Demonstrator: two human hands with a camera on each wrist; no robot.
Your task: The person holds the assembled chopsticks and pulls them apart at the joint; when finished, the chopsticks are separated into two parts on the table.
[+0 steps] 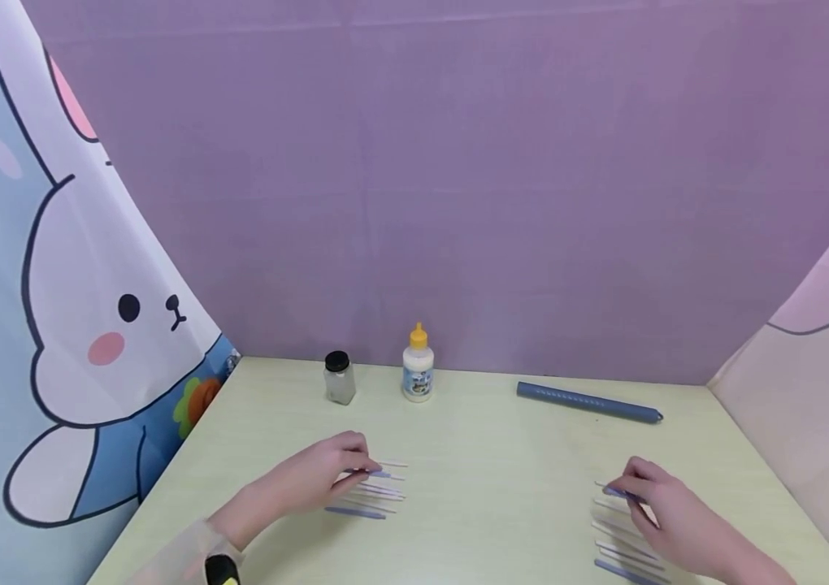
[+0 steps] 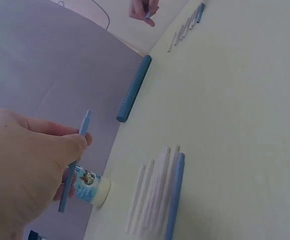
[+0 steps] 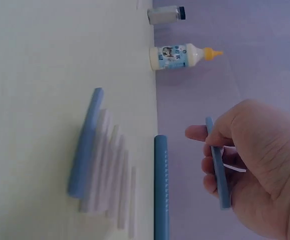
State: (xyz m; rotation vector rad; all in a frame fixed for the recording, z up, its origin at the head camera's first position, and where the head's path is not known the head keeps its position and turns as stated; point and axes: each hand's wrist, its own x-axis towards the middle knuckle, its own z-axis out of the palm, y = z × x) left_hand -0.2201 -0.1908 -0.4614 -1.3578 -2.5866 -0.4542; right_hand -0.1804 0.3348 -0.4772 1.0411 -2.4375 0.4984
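Note:
My left hand (image 1: pixel 332 471) pinches a slim blue stick (image 2: pixel 68 186) between thumb and fingers, held above a row of sticks. On the table beneath it lie several thin white sticks (image 2: pixel 151 192) side by side, with another blue stick (image 2: pixel 175 196) along the near edge of the row. Over a similar row on the right, my right hand (image 1: pixel 666 512) pinches a matching blue stick (image 3: pixel 219 172). That row has several white sticks (image 3: pixel 115 175) and a blue stick (image 3: pixel 87 145) at its near side. The right hand hides part of its row in the head view.
At the back of the pale table (image 1: pixel 488 487) stand a small clear jar (image 1: pixel 340 385) with a black lid and a white bottle (image 1: pixel 418 375) with a yellow nozzle cap. A long dark blue tube (image 1: pixel 590 403) lies at the back right. Purple cloth (image 1: pixel 458 203) hangs behind.

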